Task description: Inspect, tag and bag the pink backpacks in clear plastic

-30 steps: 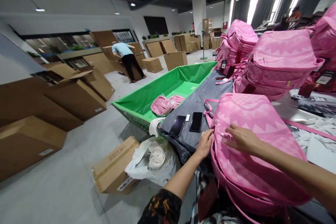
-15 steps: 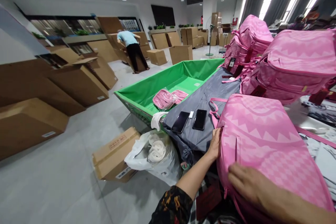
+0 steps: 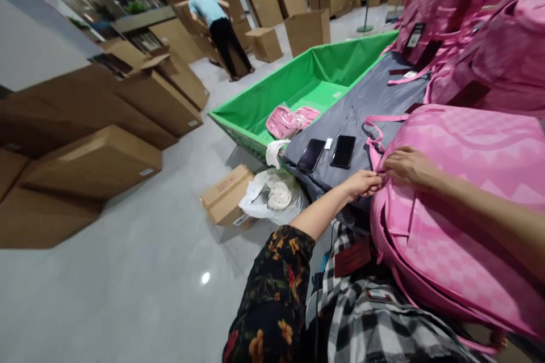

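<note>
Head view: left hand (image 3: 363, 183), right hand (image 3: 406, 166) pinched closed on pink backpack (image 3: 460, 258); exact part gripped hidden.

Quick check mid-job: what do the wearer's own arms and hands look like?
The left arm wears a black fabric sleeve with an orange-and-red floral print, ending short of the bare forearm. The left hand and right hand are ungloved. The right forearm shows no sleeve within view.
</note>
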Available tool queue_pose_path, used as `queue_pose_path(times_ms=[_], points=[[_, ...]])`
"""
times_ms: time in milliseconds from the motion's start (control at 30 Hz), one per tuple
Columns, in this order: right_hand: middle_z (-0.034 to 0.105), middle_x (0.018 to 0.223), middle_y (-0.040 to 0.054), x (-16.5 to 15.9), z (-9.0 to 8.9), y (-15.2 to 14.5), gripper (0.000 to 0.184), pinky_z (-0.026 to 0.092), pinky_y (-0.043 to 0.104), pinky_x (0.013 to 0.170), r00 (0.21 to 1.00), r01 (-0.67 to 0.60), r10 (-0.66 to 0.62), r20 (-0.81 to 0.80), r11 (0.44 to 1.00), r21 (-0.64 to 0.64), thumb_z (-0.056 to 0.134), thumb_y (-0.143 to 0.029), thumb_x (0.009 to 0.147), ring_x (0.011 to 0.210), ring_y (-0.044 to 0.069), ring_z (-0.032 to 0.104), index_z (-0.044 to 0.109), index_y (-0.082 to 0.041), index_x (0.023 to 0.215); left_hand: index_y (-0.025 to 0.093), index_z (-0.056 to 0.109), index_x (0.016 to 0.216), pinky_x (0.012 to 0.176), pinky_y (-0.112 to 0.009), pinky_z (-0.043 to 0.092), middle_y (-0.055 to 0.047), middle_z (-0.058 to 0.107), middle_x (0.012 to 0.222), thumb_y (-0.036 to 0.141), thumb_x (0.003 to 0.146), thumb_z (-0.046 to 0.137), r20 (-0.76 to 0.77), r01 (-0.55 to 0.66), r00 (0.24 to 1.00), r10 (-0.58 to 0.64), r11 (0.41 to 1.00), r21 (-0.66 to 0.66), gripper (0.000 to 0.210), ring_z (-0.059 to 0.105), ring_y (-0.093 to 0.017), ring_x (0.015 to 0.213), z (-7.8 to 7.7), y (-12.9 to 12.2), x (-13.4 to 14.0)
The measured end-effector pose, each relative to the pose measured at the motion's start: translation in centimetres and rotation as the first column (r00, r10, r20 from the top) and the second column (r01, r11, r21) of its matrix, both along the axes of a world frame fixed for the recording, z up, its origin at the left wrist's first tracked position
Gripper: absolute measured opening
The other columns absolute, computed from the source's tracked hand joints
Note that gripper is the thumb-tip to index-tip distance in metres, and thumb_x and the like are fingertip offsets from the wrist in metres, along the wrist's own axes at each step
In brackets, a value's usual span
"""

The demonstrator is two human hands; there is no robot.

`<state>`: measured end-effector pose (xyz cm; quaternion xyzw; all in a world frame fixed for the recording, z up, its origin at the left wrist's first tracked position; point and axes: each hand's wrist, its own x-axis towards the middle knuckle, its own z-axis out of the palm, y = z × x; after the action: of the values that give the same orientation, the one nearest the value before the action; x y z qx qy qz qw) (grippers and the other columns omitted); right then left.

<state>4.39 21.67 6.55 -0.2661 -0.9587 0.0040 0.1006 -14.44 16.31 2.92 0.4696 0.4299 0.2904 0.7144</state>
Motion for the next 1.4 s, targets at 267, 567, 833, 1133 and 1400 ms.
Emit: queue_pose_path(times_ms=[267,567,833,1133,1400], points=[[0.069,0.09,0.0121,1.9,0.1,-0.2,0.03,0.051,0.047,0.076,0.981,-0.056,0.06,-0.187,0.998,0.029,0.035,-0.036,0.093,0.081,0.031,0.064,0.062,-0.026,0.1,0.016,0.064,0.093,0.041,-0.015,0.022,0.01,0.041,0.056,0.034,0.091,0.068,0.083,-0.05,0.995,0.047,0.998,0.036,0.019,0.032,-0.002,0.041,0.6,-0.3,1.5],[0.065,0.097,0.0118,2.9,-0.2,0.2,0.032,0.051,0.045,0.073,0.928,-0.019,0.028,-0.372,0.999,0.03,0.042,-0.044,0.093,0.087,0.029,0.063,0.059,-0.029,0.116,0.013,0.074,0.108,0.085,-0.027,0.049,-0.004,0.071,0.094,0.015,0.085,0.069,0.06,-0.391,0.916,0.397,0.845,0.364,0.023,0.062,-0.013,0.083,-3.1,-0.8,3.8],[0.068,0.104,0.0136,3.4,1.5,-2.0,0.022,0.054,0.046,0.088,0.96,0.136,-0.137,-0.243,0.99,-0.023,0.042,-0.025,0.093,0.099,0.028,0.064,0.059,-0.022,0.107,0.019,0.062,0.134,0.092,-0.031,0.051,-0.004,0.069,0.098,0.019,0.086,0.07,0.245,-0.284,0.943,0.225,0.929,0.239,0.049,0.065,-0.015,0.09,-4.9,-1.6,4.9],[0.068,0.104,0.0108,3.5,0.9,-2.5,0.023,0.057,0.04,0.085,0.929,0.093,-0.138,-0.343,0.985,-0.142,0.042,-0.018,0.091,0.099,0.024,0.067,0.058,-0.022,0.108,0.013,0.071,0.097,0.066,-0.023,0.046,0.003,0.055,0.069,0.03,0.08,0.075,0.262,-0.438,0.888,0.378,0.869,0.229,0.025,0.05,-0.01,0.062,-3.8,-1.5,6.3],[0.069,0.102,0.0098,2.7,0.5,-3.5,0.025,0.056,0.039,0.085,0.912,0.059,-0.109,-0.396,0.989,-0.137,0.04,-0.014,0.091,0.097,0.023,0.067,0.06,-0.022,0.104,0.018,0.067,0.121,0.095,-0.035,0.05,-0.007,0.068,0.103,0.022,0.09,0.06,-0.099,-0.149,0.967,0.236,0.834,0.532,0.032,0.063,-0.021,0.097,-3.6,-1.5,5.4]])
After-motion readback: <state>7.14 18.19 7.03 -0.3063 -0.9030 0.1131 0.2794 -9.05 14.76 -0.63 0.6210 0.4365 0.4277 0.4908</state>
